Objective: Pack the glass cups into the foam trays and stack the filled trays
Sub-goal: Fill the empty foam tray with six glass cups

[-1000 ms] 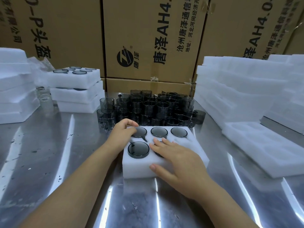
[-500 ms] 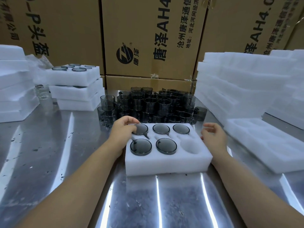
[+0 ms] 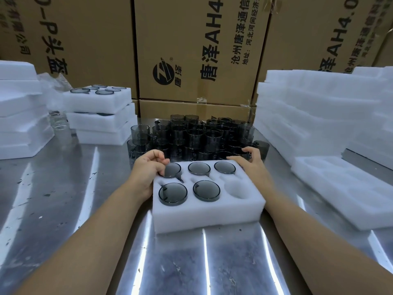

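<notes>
Five smoked-glass cups sit mouth-up in the foam tray (image 3: 208,218) lying centre on the steel table (image 3: 63,199). Three fill its far row and two its near row, which leaves one empty pocket (image 3: 238,189) at the near right.

The left hand (image 3: 146,169) lies against the tray's far-left corner. Its fingers are curled and its thumb closes on the rim of the far-left cup (image 3: 173,170), seemingly seating it or steadying the tray. The right hand (image 3: 253,165) is stretched past the tray's far-right corner into the loose cups (image 3: 197,135) crowded just behind it. Its fingers are spread over one of them, but whether they have closed on that glass cannot be told.

By my reading, the step in hand is fetching the sixth cup. The next move calls for lifting one glass clear of its tightly packed neighbours without knocking them. The cup's handle must then be turned to match the slot cut beside the pocket, and the cup lowered straight in.

Once full, the tray would go onto the stack of filled trays (image 3: 100,116) at the far left. A fresh one could come from the single empty tray (image 3: 340,192) just to the right or from the tall pile of empty trays (image 3: 319,116) behind it. Printed cartons (image 3: 191,50) wall off the back.
</notes>
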